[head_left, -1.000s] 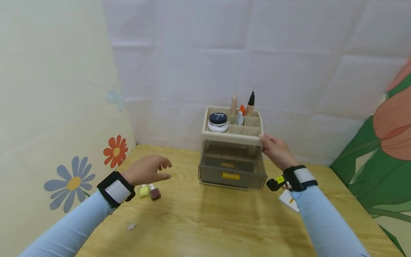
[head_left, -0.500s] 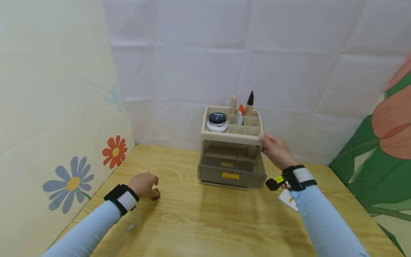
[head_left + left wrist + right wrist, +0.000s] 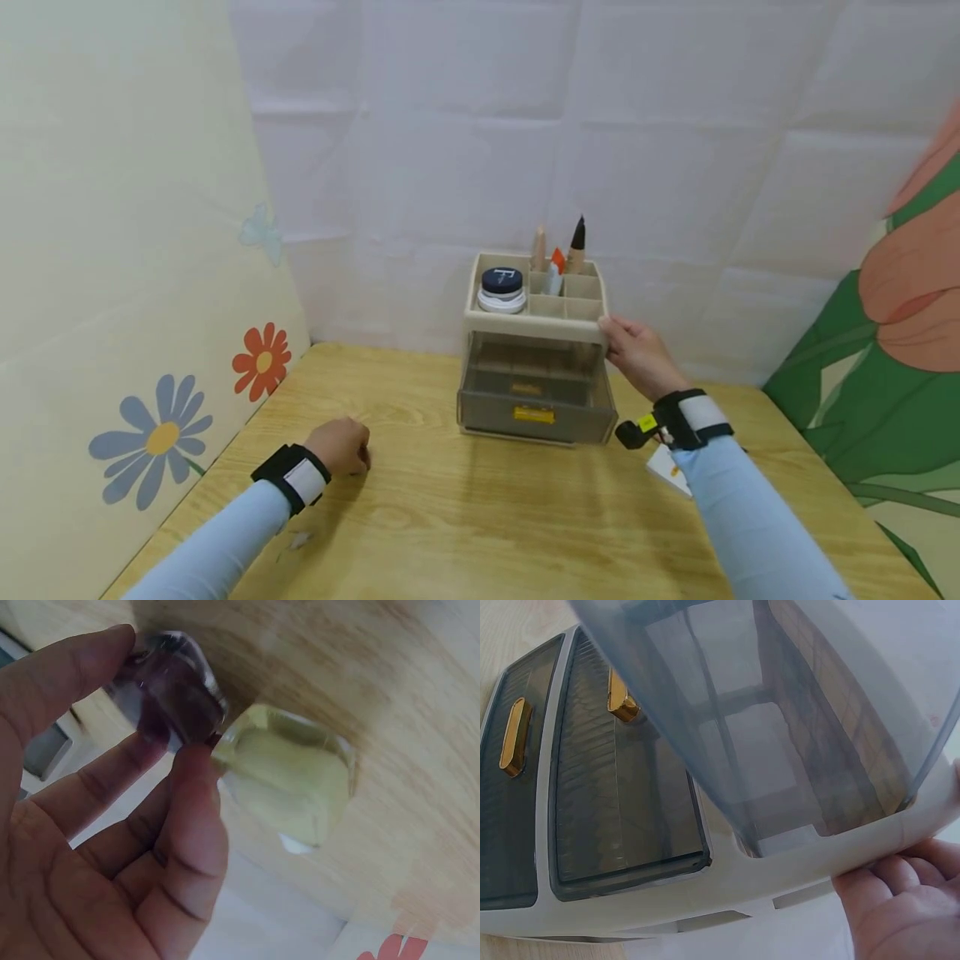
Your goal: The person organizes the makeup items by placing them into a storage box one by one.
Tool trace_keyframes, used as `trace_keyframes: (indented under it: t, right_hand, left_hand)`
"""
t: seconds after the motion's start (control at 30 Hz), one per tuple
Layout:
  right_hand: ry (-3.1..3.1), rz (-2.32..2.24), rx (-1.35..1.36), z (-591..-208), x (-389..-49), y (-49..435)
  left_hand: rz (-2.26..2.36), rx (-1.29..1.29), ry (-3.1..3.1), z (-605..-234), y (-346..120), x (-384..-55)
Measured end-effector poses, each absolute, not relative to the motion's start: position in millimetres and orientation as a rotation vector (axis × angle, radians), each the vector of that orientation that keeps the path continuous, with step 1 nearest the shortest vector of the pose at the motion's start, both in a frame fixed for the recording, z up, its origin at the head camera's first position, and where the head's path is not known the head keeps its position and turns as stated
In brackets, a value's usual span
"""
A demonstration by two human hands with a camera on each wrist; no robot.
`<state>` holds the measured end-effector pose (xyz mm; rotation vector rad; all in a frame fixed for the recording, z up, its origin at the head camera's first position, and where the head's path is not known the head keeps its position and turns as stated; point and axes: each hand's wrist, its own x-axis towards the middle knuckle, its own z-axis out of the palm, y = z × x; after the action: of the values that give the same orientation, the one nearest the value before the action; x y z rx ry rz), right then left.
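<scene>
My left hand [image 3: 341,446] is low over the left part of the table. In the left wrist view its thumb and fingers pinch a dark purple nail polish bottle [image 3: 184,697]. Right beside the thumb lies a yellow nail polish bottle [image 3: 289,780]. Both bottles are hidden behind the hand in the head view. My right hand [image 3: 641,358] grips the front right corner of a beige makeup organizer [image 3: 525,326], thumb at the top rim. A smoky clear drawer [image 3: 487,410] with a gold handle sticks out of the organizer's front.
The organizer's top tray bears a dark-lidded round jar [image 3: 502,281] on a white round case [image 3: 501,302], an orange-and-white tube [image 3: 555,271] and a black-tipped pen [image 3: 577,242]. A white box [image 3: 670,471] lies by the right forearm. Walls stand behind and left.
My left hand has come down onto the nail polish bottles, its fingers closing in on the purple one. The right hand keeps its grip on the organizer.
</scene>
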<state>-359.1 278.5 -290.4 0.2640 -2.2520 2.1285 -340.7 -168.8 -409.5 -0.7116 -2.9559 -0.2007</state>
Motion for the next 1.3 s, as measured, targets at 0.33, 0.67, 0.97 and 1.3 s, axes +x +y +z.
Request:
trace_keyframes:
  t: [0.33, 0.67, 0.97, 1.3]
  right_hand:
    - [-2.252, 2.128, 0.278, -291, -359, 277]
    - [-2.281, 2.081, 0.291, -294, -360, 274]
    - [-2.265, 2.076, 0.282, -294, -359, 282]
    - [-2.264, 2.085, 0.284, -295, -362, 280]
  left_hand:
    - [-0.184, -0.736, -2.886, -417, -164, -338]
    - [-0.226, -0.818, -2.888, -407, -165, -335]
    - [-0.23, -1.167, -2.805, -347, -143, -335]
    - [-0.258, -1.337, -2.792, -269, -118, -321]
